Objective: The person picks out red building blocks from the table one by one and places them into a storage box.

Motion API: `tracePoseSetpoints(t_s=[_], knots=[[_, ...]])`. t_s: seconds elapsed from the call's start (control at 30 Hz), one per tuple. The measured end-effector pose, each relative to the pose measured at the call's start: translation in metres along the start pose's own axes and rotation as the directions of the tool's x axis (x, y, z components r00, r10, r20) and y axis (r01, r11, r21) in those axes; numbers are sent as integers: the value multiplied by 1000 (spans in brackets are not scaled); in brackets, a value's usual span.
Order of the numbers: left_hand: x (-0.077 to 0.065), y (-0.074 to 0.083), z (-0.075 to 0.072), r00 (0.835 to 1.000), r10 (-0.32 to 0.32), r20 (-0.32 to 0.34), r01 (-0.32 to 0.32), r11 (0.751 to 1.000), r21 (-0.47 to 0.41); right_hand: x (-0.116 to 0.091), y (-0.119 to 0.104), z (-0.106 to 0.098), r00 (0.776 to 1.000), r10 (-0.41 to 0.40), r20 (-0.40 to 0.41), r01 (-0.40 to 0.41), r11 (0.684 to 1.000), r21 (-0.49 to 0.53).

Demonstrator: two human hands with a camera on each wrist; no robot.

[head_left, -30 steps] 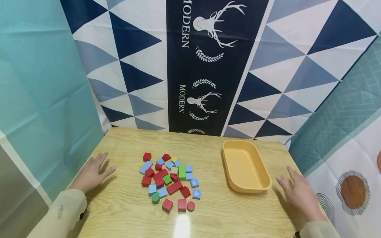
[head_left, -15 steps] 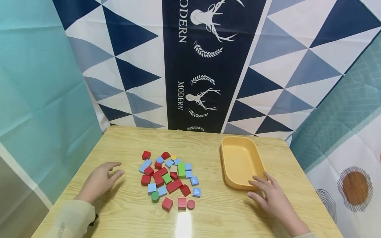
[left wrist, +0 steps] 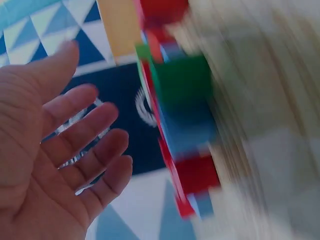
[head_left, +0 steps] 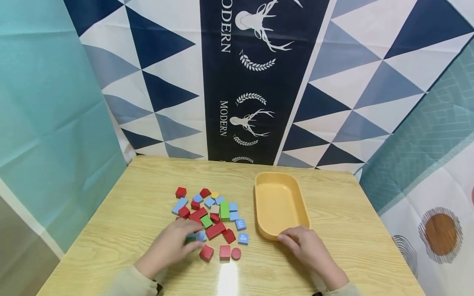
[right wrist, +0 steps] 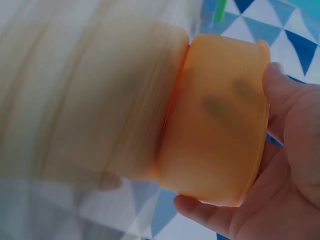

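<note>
My left hand (head_left: 169,246) is over the near left part of a group of coloured wooden blocks (head_left: 216,231), its fingers loosely extended. It hides some blue, red and green ones beneath it. In the left wrist view the fingers are apart from a green block (left wrist: 184,80), with nothing in the palm. My right hand (head_left: 305,248) grips the near right corner of a yellow plastic tray (head_left: 281,205), thumb on the near rim. In the right wrist view the thumb and fingers lie around the end of the tray (right wrist: 215,130). The tray stands on the table.
The wooden table (head_left: 148,181) ends at a patterned curtain (head_left: 177,74) behind. Along the near side of the group lie a red cube (head_left: 224,253) and a red round block (head_left: 235,253). Blue lettered cubes (head_left: 240,224) are between the blocks and the tray.
My left hand has moved right, from the table's left side to above the blocks. My right hand has come in from the right, taken hold of the tray and moved it left toward the blocks.
</note>
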State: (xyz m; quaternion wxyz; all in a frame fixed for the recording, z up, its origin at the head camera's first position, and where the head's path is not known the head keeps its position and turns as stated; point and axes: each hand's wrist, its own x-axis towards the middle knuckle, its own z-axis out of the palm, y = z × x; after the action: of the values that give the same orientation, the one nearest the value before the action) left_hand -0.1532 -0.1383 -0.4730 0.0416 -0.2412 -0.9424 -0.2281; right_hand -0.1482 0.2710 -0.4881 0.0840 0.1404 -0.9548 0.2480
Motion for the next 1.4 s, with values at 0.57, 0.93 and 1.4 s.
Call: tracePoseSetpoints(t_s=[0.57,0.93,1.4], knots=[[-1,28,25,984,56,167,-60,998,22,-5,-17,23,981,-153,-117,165,982,94],[-5,34,40,994,21,105,-22,1000,8,-7,-14,30,985,-107,-132,123,986,114],[-8,44,37,1000,3,4,-4,1000,14,-6,-10,33,974,-142,-176,161,981,103]])
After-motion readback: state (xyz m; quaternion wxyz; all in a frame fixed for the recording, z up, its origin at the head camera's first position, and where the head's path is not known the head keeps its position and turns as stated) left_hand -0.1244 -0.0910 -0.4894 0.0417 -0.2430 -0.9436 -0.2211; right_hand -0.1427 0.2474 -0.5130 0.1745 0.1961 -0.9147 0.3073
